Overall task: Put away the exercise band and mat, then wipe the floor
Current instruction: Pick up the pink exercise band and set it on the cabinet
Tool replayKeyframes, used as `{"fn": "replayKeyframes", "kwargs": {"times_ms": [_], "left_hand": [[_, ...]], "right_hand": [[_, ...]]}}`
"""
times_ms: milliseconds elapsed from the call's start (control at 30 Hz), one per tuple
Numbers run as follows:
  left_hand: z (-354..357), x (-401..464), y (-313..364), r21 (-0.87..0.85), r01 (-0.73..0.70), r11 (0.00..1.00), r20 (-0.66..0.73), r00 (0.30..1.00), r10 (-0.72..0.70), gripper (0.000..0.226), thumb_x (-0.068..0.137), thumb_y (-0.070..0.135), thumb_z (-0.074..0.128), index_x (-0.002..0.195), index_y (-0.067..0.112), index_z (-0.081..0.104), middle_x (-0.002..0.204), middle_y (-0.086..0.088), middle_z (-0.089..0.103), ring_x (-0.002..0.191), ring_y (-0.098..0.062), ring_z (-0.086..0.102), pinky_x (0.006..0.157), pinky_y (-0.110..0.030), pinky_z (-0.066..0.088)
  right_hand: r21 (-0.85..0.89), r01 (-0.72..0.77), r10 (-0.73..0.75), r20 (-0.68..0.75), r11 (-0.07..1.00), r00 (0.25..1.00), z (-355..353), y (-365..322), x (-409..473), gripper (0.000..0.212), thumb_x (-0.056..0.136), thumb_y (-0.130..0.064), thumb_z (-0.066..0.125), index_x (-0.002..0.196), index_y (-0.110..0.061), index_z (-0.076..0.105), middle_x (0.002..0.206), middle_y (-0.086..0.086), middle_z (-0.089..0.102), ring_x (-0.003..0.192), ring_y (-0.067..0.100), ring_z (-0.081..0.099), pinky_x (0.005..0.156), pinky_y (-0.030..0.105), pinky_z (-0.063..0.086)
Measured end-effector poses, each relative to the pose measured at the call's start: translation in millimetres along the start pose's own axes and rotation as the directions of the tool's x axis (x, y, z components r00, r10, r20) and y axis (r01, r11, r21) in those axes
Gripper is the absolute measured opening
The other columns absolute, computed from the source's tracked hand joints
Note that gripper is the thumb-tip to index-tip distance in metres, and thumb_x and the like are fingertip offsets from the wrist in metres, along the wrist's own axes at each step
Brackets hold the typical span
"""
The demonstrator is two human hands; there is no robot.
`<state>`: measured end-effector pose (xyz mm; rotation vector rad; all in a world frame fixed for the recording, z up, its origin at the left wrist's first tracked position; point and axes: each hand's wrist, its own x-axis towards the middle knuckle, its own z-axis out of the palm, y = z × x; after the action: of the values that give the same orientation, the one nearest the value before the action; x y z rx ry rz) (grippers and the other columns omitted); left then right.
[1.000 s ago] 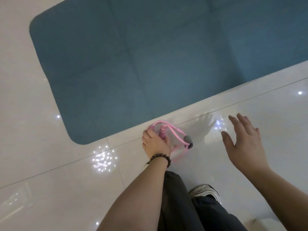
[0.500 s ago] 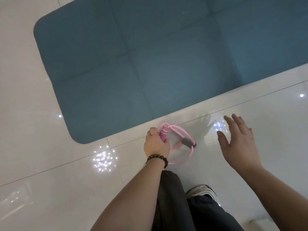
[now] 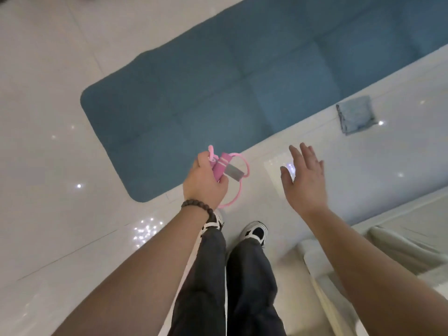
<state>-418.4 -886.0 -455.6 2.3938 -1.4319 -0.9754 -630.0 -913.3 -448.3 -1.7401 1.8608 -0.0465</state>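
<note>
I look down at a shiny white floor [image 3: 60,81] made of big tiles. A long blue mat [image 3: 218,93] lies flat on it and runs from the middle up to the top right corner. At the right edge I see a pale, soft thing [image 3: 400,251], but I cannot tell what it is. A small blue-grey cloth [image 3: 356,115] lies on the floor just beside the mat's near edge, off to the right.

I see two legs in dark trousers [image 3: 230,287] and two black and white shoes [image 3: 255,232] standing on the floor near the mat's round corner.

The left hand [image 3: 206,183] is up in the air above the mat's corner. Its fingers [image 3: 202,157] are curled around the pink exercise band [image 3: 221,167], so the band is off the floor. I see a pink handle and a grey part in the grip, and a thin pink loop hangs out to the right and below the hand. A dark bead bracelet [image 3: 197,206] sits on that wrist.

The right hand [image 3: 305,180] is spread out with fingers straight, holding nothing, above the floor.
</note>
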Motion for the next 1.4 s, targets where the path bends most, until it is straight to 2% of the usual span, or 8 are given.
{"fn": "replayKeyframes", "kwargs": {"times_ms": [133,300,533,733,933,1000,1167,1400], "left_hand": [[-82,-38,71,-0.002,-0.082,0.997,0.011,0.997,0.082,0.041,0.082,0.023,0.062,0.117,0.011,0.044,0.113,-0.005,0.055,0.09,-0.03,0.057,0.065,-0.03,0.035],[-148,-77,140,0.055,-0.261,0.964,0.008,0.965,0.261,0.043,0.081,0.025,0.063,0.117,0.011,0.045,0.111,-0.005,0.057,0.091,-0.032,0.059,0.065,-0.031,0.037],[-176,-94,236,0.066,-0.483,0.873,0.06,0.875,0.48,0.052,0.083,0.028,0.06,0.131,0.016,0.045,0.115,-0.006,0.057,0.099,-0.031,0.06,0.071,-0.037,0.044],[-149,-98,330,0.087,-0.612,0.786,0.137,0.789,0.599,0.052,0.084,0.029,0.06,0.13,0.016,0.042,0.107,-0.002,0.055,0.095,-0.028,0.059,0.073,-0.037,0.048],[-77,-92,445,0.139,-0.685,0.715,0.187,0.727,0.661,0.055,0.083,0.029,0.058,0.134,0.022,0.04,0.113,-0.002,0.056,0.099,-0.025,0.058,0.078,-0.035,0.045],[-50,-90,491,0.159,-0.681,0.714,0.198,0.731,0.653,0.056,0.082,0.031,0.059,0.134,0.023,0.04,0.114,-0.001,0.056,0.098,-0.024,0.059,0.078,-0.035,0.045],[3,-84,618,0.173,-0.609,0.774,0.174,0.792,0.585,0.051,0.081,0.032,0.06,0.128,0.022,0.042,0.107,-0.002,0.056,0.094,-0.028,0.059,0.072,-0.034,0.044],[52,-62,761,0.195,-0.608,0.77,0.094,0.793,0.602,0.042,0.084,0.032,0.059,0.121,0.018,0.045,0.101,-0.003,0.057,0.081,-0.025,0.056,0.063,-0.031,0.039]], "right_hand": [[0.015,-0.041,0.042,-0.073,0.999,0.996,-93,-29,-41,0.05,0.097,-0.026,0.044,0.145,-0.014,0.033,0.156,0.009,0.021,0.146,0.024,0.011,0.117,0.044,0.005],[0.042,-0.194,0.199,-0.191,0.98,0.961,-180,-42,-95,0.052,0.098,-0.03,0.042,0.147,-0.019,0.029,0.157,0.005,0.018,0.146,0.021,0.008,0.118,0.041,0.003],[0.097,-0.337,0.35,-0.34,0.936,0.873,-253,-23,-150,0.052,0.099,-0.034,0.04,0.148,-0.021,0.027,0.157,0.005,0.019,0.146,0.022,0.009,0.118,0.042,0.003],[0.228,-0.427,0.484,-0.383,0.875,0.787,-294,34,-159,0.053,0.098,-0.031,0.043,0.147,-0.02,0.028,0.157,0.004,0.018,0.146,0.021,0.008,0.118,0.041,0.003],[0.297,-0.429,0.521,-0.44,0.853,0.731,-354,139,-119,0.052,0.095,-0.027,0.05,0.144,-0.015,0.036,0.154,0.011,0.027,0.144,0.026,0.016,0.118,0.045,0.009],[0.3,-0.425,0.519,-0.438,0.854,0.734,-384,181,-99,0.052,0.095,-0.027,0.05,0.144,-0.014,0.036,0.153,0.011,0.028,0.144,0.026,0.017,0.117,0.046,0.012],[0.296,-0.42,0.511,-0.41,0.858,0.755,-478,289,-48,0.052,0.097,-0.029,0.045,0.145,-0.016,0.032,0.155,0.01,0.024,0.144,0.026,0.015,0.116,0.047,0.015],[0.288,-0.419,0.507,-0.44,0.861,0.741,-585,385,17,0.052,0.097,-0.03,0.043,0.146,-0.017,0.03,0.156,0.007,0.022,0.145,0.021,0.012,0.118,0.043,0.009]]}}
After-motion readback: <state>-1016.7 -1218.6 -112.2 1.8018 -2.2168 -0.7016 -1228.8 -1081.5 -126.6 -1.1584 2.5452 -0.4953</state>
